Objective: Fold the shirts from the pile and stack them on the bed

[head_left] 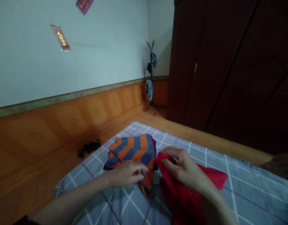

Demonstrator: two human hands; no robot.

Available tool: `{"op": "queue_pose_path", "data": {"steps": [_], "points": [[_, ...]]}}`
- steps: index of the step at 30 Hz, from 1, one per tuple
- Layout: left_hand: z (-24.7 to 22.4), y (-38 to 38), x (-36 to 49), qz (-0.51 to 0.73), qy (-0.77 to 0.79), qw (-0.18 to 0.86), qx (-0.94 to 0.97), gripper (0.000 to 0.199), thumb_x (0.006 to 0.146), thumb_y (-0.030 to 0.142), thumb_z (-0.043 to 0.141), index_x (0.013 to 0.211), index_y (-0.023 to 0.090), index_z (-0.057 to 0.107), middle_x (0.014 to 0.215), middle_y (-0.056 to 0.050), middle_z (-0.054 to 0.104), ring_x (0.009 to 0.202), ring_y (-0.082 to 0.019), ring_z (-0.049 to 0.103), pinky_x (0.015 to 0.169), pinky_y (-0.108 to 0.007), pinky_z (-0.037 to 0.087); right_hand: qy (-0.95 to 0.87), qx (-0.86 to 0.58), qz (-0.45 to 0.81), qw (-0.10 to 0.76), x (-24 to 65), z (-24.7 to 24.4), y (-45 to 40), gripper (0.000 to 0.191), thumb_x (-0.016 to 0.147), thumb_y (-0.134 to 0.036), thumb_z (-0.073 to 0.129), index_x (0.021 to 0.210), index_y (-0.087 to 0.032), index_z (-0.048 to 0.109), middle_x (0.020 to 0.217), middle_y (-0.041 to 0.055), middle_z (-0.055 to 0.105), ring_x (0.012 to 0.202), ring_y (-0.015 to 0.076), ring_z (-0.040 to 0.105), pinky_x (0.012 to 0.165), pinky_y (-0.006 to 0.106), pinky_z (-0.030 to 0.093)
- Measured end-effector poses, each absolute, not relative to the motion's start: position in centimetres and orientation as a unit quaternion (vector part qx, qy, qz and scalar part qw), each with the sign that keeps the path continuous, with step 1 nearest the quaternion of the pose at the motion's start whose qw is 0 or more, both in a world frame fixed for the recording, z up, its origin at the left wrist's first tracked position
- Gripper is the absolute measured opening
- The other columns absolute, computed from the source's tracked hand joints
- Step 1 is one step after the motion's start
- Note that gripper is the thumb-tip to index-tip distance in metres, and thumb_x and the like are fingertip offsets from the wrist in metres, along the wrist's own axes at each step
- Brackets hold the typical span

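Between the thumb and fingers of my right hand (178, 164) is the edge of a red garment (186, 200). The red cloth hangs down from the grip and spreads over the bed on the right; its exact kind cannot be made out. My left hand (131, 173) is just over the near side of an orange-and-blue striped garment (134, 150), its fingers loosely bent and apart, holding nothing. That striped piece lies on top of other folded cloth, with red and dark edges showing beneath. One striped end trails toward me between my hands.
The bed (197, 150) has a grey checked cover. Dark sandals (89, 147) lie on the wooden floor by the left wall. A black coat stand (151, 72) with clothing and a cap stands in the corner, beside a dark wooden wardrobe (209, 62).
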State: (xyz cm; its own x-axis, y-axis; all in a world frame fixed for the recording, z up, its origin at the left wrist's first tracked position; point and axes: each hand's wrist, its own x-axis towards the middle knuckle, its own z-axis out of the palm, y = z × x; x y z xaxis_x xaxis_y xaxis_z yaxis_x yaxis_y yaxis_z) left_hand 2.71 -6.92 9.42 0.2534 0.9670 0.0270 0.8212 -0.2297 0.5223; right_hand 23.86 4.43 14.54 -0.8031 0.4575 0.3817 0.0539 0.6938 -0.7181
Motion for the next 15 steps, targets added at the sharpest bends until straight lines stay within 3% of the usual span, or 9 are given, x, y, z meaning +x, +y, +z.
{"op": "queue_pose_path", "data": {"steps": [5, 10, 15], "points": [[9.1, -7.2, -7.2, 0.239, 0.762, 0.055, 0.599, 0.024, 0.083, 0.02, 0.048, 0.097, 0.023, 0.068, 0.104, -0.005, 0.068, 0.098, -0.022, 0.06, 0.088, -0.031, 0.043, -0.863, -0.169, 0.389, 0.276, 23.6, 14.4, 4.4, 0.022, 0.082, -0.024, 0.044, 0.061, -0.018, 0.051, 0.057, -0.0027, 0.05, 0.054, 0.0115, 0.044, 0.051, 0.024, 0.032], [6.6, -7.8, -12.9, 0.259, 0.802, 0.054, 0.536, 0.022, 0.073, 0.024, 0.058, 0.092, 0.02, 0.068, 0.099, -0.006, 0.069, 0.094, -0.024, 0.062, 0.083, -0.032, 0.046, -0.851, -0.172, 0.423, 0.259, 23.1, 13.9, 4.1, 0.024, 0.083, -0.028, 0.044, 0.065, -0.017, 0.055, 0.058, -0.0022, 0.052, 0.054, 0.0117, 0.045, 0.05, 0.023, 0.033], [6.4, -6.8, -13.0, 0.32, 0.794, 0.062, 0.513, 0.022, 0.078, 0.031, 0.048, 0.074, 0.016, 0.063, 0.077, -0.004, 0.067, 0.073, -0.019, 0.062, 0.068, -0.027, 0.048, -0.853, -0.169, 0.428, 0.245, 22.7, 13.8, 3.8, 0.025, 0.084, -0.029, 0.042, 0.069, -0.016, 0.058, 0.062, -0.0007, 0.054, 0.057, 0.0125, 0.046, 0.052, 0.024, 0.035]]}}
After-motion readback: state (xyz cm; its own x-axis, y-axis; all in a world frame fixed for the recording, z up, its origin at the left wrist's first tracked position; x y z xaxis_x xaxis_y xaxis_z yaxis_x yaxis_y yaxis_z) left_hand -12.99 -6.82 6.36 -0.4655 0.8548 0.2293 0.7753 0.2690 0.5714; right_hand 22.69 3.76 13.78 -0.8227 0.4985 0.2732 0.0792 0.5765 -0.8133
